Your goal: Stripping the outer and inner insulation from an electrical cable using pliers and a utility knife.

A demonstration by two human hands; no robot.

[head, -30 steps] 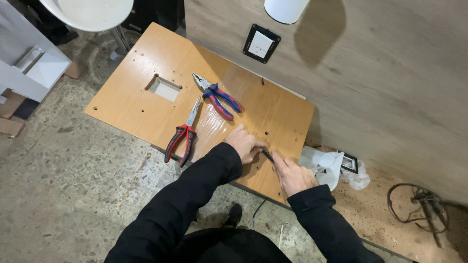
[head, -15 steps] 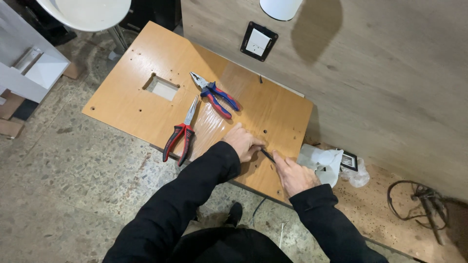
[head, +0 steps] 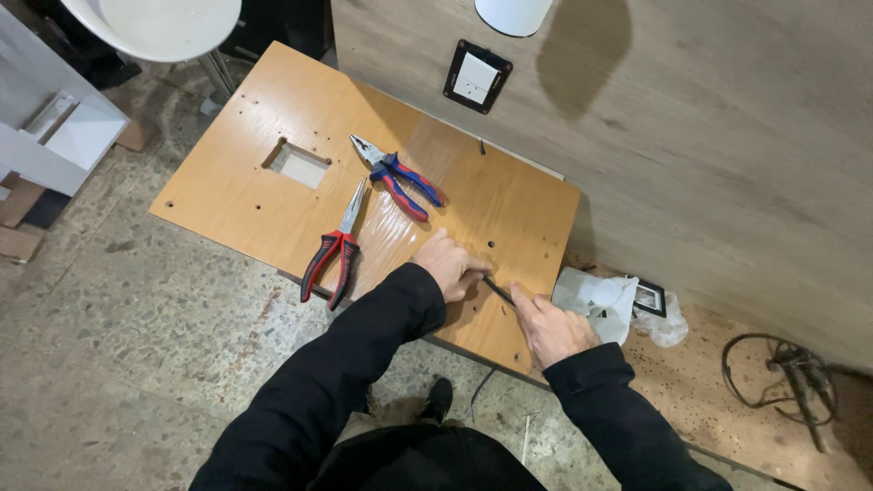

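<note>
My left hand (head: 450, 265) rests on the orange wooden board (head: 236, 182), its fingers closed around something small at the tip of a thin dark tool (head: 499, 293). My right hand (head: 555, 329) grips that tool's handle near the board's front right corner. What sits under the left fingers is hidden. Red-handled long-nose pliers (head: 335, 250) lie just left of my left arm. Blue-and-red combination pliers (head: 396, 176) lie farther back on the board.
The board has a square cut-out (head: 298, 165) and several drilled holes. A black-framed wall switch (head: 476, 76) is mounted on the grey wall. A crumpled plastic bag (head: 605, 300) and a coiled cable (head: 787, 377) lie on the floor at right. A white chair (head: 159, 27) stands at back left.
Both hands stay at the same spot on the board, still pressed on the thin tool; only the view shifts a little.
</note>
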